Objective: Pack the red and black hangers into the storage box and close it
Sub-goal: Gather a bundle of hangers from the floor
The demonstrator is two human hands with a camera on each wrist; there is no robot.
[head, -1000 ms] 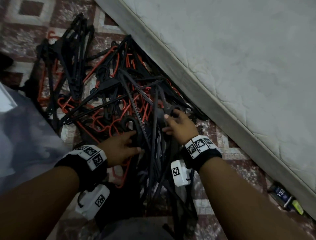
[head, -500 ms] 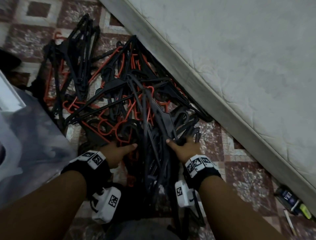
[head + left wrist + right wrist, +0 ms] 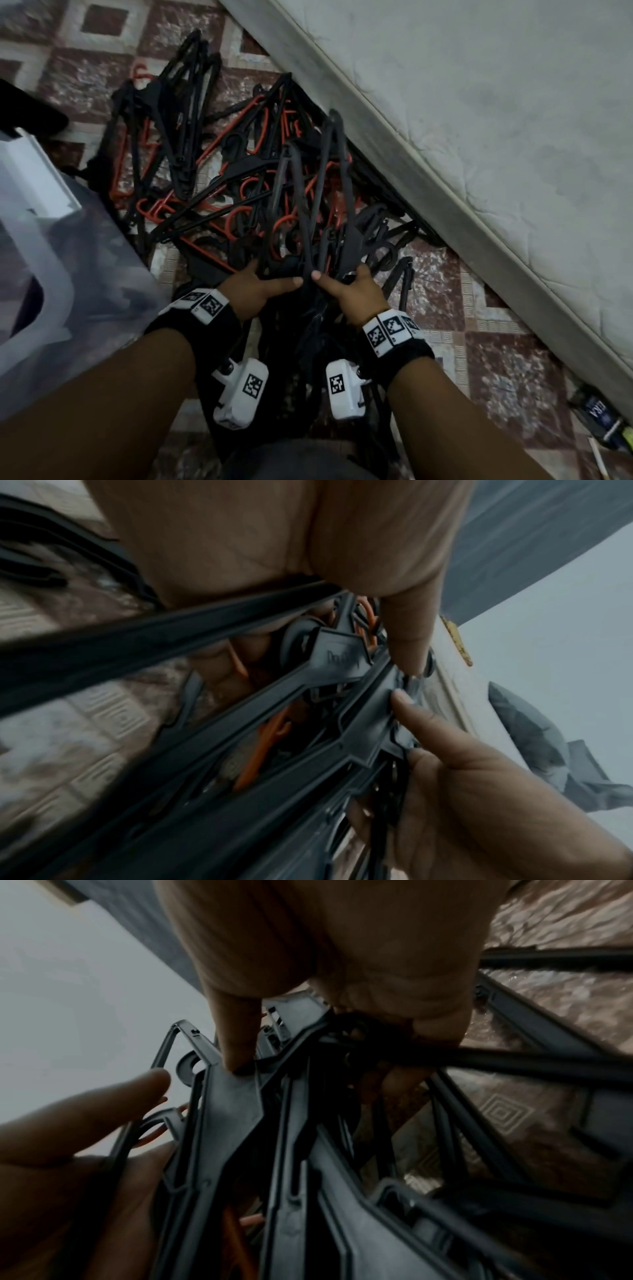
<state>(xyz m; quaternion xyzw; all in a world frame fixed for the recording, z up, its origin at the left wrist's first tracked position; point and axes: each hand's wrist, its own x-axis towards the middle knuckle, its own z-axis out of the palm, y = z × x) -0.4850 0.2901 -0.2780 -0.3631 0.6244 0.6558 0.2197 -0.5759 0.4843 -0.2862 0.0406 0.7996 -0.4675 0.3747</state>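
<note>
A tangled pile of black and red hangers [image 3: 205, 178] lies on the patterned floor beside the mattress. Both hands grip one bundle of black hangers [image 3: 318, 205] at its near end, and its far end tilts up over the pile. My left hand [image 3: 274, 279] holds the bundle's left side with the thumb across the top. My right hand [image 3: 339, 279] holds the right side, its thumb tip almost meeting the left thumb. The left wrist view shows the left thumb [image 3: 407, 631] pressing on the hangers [image 3: 308, 723]. In the right wrist view the right thumb [image 3: 236, 1042] presses on them too. The clear storage box [image 3: 85, 274] stands open at the left.
A grey-white mattress [image 3: 479, 137] runs diagonally along the right and hems in the pile. A dark packet [image 3: 597, 414] and a thin white stick lie on the floor at bottom right. A dark object [image 3: 30, 109] sits beyond the box at far left.
Both hands have pulled back toward me and closed in on each other. They have gathered a bundle of black hangers and raised its far end off the pile.
</note>
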